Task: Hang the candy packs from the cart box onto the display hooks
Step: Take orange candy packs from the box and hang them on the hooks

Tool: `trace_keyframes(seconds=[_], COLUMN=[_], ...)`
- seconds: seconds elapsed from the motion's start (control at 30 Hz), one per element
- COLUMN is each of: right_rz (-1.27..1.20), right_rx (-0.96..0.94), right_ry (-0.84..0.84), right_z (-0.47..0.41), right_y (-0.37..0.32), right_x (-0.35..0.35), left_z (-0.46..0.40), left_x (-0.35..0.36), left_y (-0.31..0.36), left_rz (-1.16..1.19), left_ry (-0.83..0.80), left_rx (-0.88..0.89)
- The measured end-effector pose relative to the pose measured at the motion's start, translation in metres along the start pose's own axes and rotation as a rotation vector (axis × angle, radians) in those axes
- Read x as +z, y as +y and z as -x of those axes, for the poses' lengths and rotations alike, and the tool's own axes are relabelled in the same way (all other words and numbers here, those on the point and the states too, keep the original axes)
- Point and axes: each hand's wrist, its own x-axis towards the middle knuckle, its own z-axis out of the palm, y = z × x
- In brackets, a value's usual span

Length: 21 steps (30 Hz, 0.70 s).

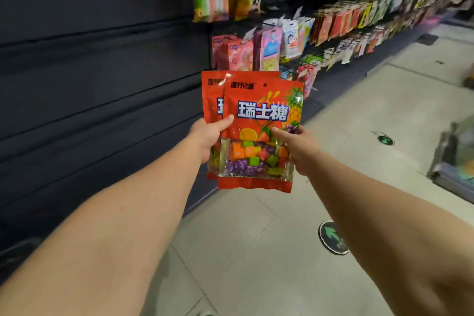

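Candy packs [259,133], head view: two red pouches, fanned one behind the other, held up in the aisle ahead of the display. Left hand [207,136] grips the left edges, thumb across the front pouch; right hand [295,146] pinches the front pouch's right edge. Front reads 瑞士糖 in white-and-blue characters, a smaller blurred line above, with fruit artwork and a clear window showing coloured cubes. Progress: neither pouch is hung yet. Hanging snack bags [266,46] fill the hooks beyond. Cart box not identifiable.
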Motion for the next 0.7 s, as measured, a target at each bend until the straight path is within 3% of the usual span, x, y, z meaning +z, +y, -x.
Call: trace_keyframes(seconds=[0.37, 0.57, 0.7], right_rz=[-0.028, -0.147, -0.179], right_rx=[-0.104, -0.118, -0.131], right_ry=[0.249, 0.357, 0.437], right_z=[-0.15, -0.239, -0.28], right_y=[-0.074, -0.122, -0.135], right_x=[-0.082, -0.114, -0.138], left_z=[-0.17, -0.274, -0.348], left_x=[0.136, 0.207, 0.253], left_y=[0.054, 0.103, 0.1], left_rz=[-0.056, -0.055, -0.03], left_ry=[-0.165, -0.255, -0.337], left_rx=[0.117, 0.069, 0.015])
